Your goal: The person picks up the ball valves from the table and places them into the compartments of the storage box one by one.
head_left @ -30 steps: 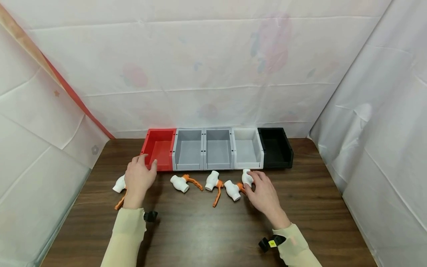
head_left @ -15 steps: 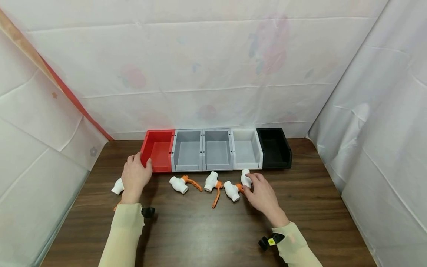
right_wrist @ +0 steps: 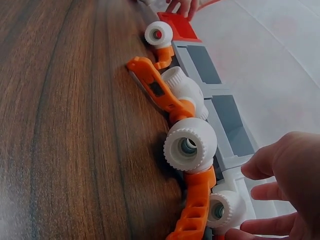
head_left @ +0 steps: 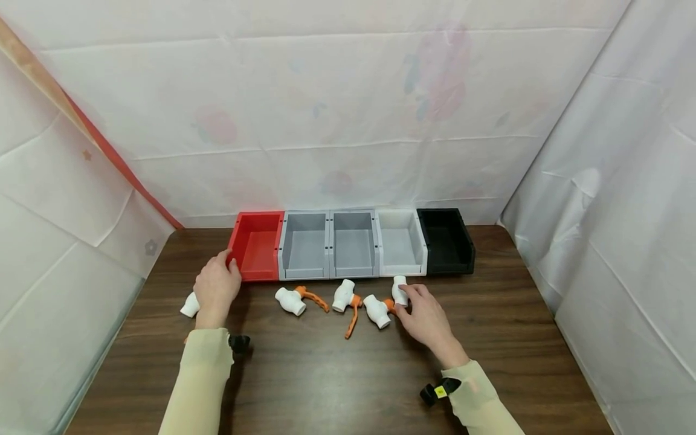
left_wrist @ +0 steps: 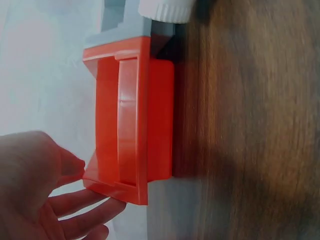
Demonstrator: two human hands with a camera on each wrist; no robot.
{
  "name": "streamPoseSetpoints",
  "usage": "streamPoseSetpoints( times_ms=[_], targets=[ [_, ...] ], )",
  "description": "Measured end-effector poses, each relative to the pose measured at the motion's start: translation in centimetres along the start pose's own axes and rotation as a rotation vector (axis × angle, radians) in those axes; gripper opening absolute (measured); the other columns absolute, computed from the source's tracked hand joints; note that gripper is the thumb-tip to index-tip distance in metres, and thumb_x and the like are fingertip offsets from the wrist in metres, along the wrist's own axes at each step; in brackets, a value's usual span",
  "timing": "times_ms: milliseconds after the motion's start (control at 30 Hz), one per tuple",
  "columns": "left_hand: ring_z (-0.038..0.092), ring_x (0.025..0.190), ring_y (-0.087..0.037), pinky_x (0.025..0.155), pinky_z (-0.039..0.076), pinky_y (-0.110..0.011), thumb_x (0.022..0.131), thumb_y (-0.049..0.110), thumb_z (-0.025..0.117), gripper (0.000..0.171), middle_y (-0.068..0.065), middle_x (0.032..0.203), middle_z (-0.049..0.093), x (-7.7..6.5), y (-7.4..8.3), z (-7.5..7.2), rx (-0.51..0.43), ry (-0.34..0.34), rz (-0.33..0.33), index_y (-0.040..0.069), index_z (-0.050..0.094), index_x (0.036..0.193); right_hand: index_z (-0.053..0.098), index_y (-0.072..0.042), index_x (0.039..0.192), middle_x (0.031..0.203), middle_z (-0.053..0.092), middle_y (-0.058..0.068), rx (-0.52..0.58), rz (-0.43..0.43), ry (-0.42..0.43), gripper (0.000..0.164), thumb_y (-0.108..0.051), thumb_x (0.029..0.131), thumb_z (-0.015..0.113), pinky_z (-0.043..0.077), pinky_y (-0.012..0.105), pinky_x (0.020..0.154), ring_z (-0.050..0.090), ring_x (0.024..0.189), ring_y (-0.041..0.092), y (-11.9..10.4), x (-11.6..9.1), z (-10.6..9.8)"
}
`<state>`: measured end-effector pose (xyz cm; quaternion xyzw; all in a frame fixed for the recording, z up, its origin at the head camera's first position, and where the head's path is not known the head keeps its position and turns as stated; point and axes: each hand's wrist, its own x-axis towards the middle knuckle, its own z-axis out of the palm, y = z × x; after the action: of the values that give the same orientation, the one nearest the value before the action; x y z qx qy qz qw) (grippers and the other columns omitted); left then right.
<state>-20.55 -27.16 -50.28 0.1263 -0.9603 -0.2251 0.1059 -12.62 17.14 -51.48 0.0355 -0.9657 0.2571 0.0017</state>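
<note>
In the head view, my left hand (head_left: 217, 290) is at the left side wall of the red bin (head_left: 257, 248). The left wrist view shows thumb and fingers on either side of that wall, pinching its edge. My right hand (head_left: 426, 320) rests by the rightmost white valve (head_left: 399, 291), its fingers loosely bent and fingertips right at the valve body. To its left lie three more white ball valves with orange handles: one close by (head_left: 377, 311), a middle valve (head_left: 344, 295) and a left valve (head_left: 290, 301). Another valve (head_left: 190, 305) is partly hidden behind my left forearm.
Right of the red bin stand two grey bins (head_left: 306, 272), a white bin (head_left: 402, 270) and a black bin (head_left: 450, 269), side by side at the back of the wooden table (head_left: 326, 386). White patterned cloth (head_left: 337, 121) hangs behind and at both sides.
My left hand has moved left from over the red bin's front corner to its left wall, thumb closing against it. The right hand stays by its valve, and the valves have not moved.
</note>
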Motion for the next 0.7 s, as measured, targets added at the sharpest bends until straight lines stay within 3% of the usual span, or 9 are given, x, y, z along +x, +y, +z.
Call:
streamPoseSetpoints(
  times_ms=[200, 500, 700],
  targets=[
    [0.061, 0.08, -0.052, 0.061, 0.049, -0.061, 0.101, 0.018, 0.05, 0.036, -0.026, 0.116, 0.067, 0.1, -0.3, 0.0, 0.011, 0.076, -0.017, 0.011, 0.063, 0.134, 0.06, -0.012, 0.137, 0.131, 0.055, 0.015, -0.003, 0.009, -0.012, 0.049, -0.03, 0.093, 0.067, 0.049, 0.052, 0.093, 0.059, 0.114, 0.033, 0.1, 0.3, 0.3],
    [0.061, 0.074, -0.052, 0.058, 0.049, -0.062, 0.099, 0.016, 0.051, 0.036, -0.026, 0.111, 0.068, 0.1, -0.7, 0.5, 0.027, 0.124, -0.003, 0.01, 0.063, 0.132, 0.06, -0.012, 0.137, 0.132, 0.056, 0.013, -0.014, 0.009, -0.028, 0.048, -0.028, 0.091, 0.068, 0.049, 0.052, 0.092, 0.059, 0.114, 0.032, 0.4, 1.0, 0.7],
    [0.061, 0.075, -0.053, 0.058, 0.048, -0.062, 0.098, 0.017, 0.056, 0.039, -0.028, 0.111, 0.067, 0.2, -0.9, 0.5, 0.056, 0.097, 0.025, 0.009, 0.058, 0.136, 0.061, -0.012, 0.136, 0.135, 0.057, 0.015, -0.022, 0.015, -0.039, 0.048, -0.023, 0.09, 0.07, 0.048, 0.054, 0.094, 0.059, 0.117, 0.035, 0.5, 1.6, 0.7]
  ],
)
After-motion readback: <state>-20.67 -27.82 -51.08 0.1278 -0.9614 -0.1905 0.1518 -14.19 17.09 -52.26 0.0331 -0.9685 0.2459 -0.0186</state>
